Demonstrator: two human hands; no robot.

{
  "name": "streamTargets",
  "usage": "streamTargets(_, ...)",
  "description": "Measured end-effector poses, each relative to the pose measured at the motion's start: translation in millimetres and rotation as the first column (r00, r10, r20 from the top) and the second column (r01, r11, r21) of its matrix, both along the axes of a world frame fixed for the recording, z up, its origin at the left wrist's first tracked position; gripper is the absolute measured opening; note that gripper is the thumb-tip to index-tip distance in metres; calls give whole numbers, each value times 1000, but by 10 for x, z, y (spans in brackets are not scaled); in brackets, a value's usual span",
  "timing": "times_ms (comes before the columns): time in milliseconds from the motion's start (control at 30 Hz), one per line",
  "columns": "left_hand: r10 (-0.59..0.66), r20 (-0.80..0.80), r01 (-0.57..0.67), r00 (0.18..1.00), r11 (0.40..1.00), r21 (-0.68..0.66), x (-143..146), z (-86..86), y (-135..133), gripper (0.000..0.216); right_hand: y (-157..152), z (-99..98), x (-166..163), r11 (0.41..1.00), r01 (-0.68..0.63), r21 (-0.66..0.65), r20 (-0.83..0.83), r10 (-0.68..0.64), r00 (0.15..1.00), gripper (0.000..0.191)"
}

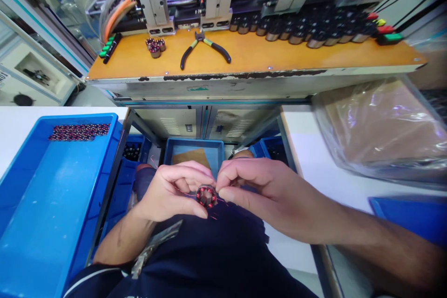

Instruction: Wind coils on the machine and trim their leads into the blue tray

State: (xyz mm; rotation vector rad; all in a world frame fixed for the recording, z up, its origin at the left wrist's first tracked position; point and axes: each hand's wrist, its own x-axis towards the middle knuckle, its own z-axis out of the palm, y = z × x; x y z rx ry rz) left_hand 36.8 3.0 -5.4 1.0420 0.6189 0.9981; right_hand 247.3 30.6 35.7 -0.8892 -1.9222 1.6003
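The left hand [169,191] holds a small ring wound with red wire [201,195], its thumb on the near side and its fingers around the back. The right hand [260,191] is close beside it, thumb and finger pinched together at the ring's right edge. Thin red wire ends poke out there, but I can't tell if the pinch has hold of 1. The ring is in front of the orange shelf [258,56], lower down, close to the person's dark shirt [216,251]. Its round face looks up at the head, so the line through its hole points up too, with a bit of its side showing.

In front of the shelf, to the left, sits a big blue tray [52,195]. More wound rings [80,132] lie in rows at its far end. Below the shelf's middle, a blue box [216,149] has brown cardboard [192,156] in it. Left of that, under the shelf's front, a blue bin [137,138] holds small black parts [132,152].

In front of the shelf's right end, a clear plastic bag [384,121] has something flat and brown inside. On the shelf are cutters [199,37] with handles spread, and a few wound rings [155,46].
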Motion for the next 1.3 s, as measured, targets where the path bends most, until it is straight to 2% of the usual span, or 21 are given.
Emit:
streamTargets(467, -27, 19, 26, 999, 999, 28, 7, 8, -32, 51, -85, 3, 10, 999, 43, 7, -56, -42, 998, 15)
streamTargets(667, 3, 23, -3, 1000, 1000, 16, 10, -9, -24, 56, -119, 15, -6, 998, 63, 20, -47, -62, 997, 15)
streamTargets(767, 18, 7, -18, 1000, 1000, 19, 6, -11, -27, 54, -110, 15, 12, 996, 50, 68, -34, -48, 998, 15)
streamTargets(833, 14, 17, -14, 1000, 1000, 3, 4, -11, -33, 54, -88, 6, 68, 987, -35, 155, -31, 40, 999, 12)
streamTargets(900, -5, 51, 6, 999, 1000, -24, 2, -10, -41, 53, -59, -12, 142, 938, -86, 335, -15, 96, 995, 5)
streamTargets(933, -20, 77, 23, 997, 999, -41, 1, -11, -44, 52, -43, -24, 174, 888, -73, 455, 0, 81, 997, 4)
streamTargets(1000, -53, 134, 64, 990, 995, -82, 4, -15, -48, 48, -17, -53, 206, 747, -19, 665, 22, 6, 1000, 12)
streamTargets(1067, -80, 185, 107, 979, 984, -141, 11, -21, -50, 42, -1, -81, 184, 630, -12, 777, 22, -8, 1000, 16)
streamTargets(1133, -87, 214, 130, 973, 972, -196, 20, -26, -52, 37, 6, -104, 128, 600, -31, 800, -8, 61, 998, 15)
streamTargets(1300, -107, 228, 161, 968, 959, -234, 30, -20, -60, 36, 16, -140, 25, 598, -6, 802, -95, 137, 986, 5)
